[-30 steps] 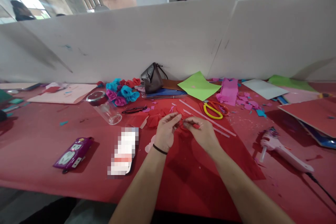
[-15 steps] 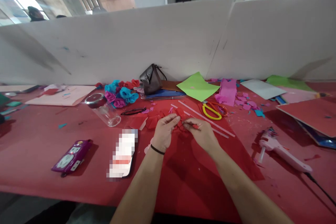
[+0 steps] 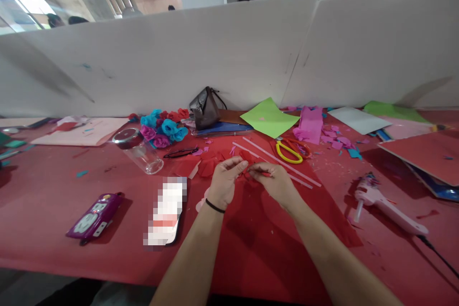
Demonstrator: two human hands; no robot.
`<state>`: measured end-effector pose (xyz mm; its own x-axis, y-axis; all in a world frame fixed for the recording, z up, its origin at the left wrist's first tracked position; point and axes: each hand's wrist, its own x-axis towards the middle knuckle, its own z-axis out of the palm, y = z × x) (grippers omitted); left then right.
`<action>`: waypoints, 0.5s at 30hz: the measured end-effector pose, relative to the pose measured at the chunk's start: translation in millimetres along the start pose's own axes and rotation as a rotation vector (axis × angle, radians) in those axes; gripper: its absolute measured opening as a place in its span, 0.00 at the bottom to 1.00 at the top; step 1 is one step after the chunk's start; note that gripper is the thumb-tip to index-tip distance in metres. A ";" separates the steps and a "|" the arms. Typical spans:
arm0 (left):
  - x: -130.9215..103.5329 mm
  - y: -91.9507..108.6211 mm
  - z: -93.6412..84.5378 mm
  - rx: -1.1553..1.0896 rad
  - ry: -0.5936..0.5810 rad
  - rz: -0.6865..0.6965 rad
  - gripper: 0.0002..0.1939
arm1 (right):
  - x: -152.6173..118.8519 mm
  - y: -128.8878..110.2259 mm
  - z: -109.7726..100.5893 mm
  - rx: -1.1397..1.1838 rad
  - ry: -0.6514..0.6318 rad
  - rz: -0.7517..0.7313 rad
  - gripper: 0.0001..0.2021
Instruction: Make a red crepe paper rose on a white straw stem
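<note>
My left hand pinches a piece of thin red paper between thumb and fingers, above the middle of the table. Close on its right, my right hand is closed, its fingertips pinched at the same paper. Fingers partly hide the paper's shape. Cut red paper pieces lie just behind my left hand. Beneath both hands spreads a large red sheet. Behind my right hand are translucent glue sticks and scissors with yellow and red handles.
At right lies a pink glue gun with a cord. A phone, purple pouch and tilted glass jar are at left. Paper flowers, a dark bag and green paper stand along the white partition.
The view has shifted slightly. Both hands stay together at the red paper, with only small finger movement; the paper between them sits at a slightly different angle.
</note>
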<state>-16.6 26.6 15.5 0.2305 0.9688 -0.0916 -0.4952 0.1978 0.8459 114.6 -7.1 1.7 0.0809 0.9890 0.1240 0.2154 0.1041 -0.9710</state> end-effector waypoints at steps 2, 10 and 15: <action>-0.2 -0.6 -0.3 -0.007 -0.013 -0.003 0.15 | -0.3 0.0 0.4 -0.008 -0.009 0.002 0.09; 3.0 -5.4 -5.8 -0.032 -0.025 -0.045 0.15 | -2.2 -8.2 0.3 0.000 -0.045 0.021 0.09; 2.9 -5.4 -6.8 -0.035 -0.046 -0.058 0.14 | -2.3 -8.7 1.7 0.047 -0.049 0.054 0.09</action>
<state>-19.0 29.3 7.1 0.2976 0.9477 -0.1151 -0.5084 0.2594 0.8211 110.9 -10.1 9.6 0.0428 0.9971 0.0624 0.1660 0.0545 -0.9846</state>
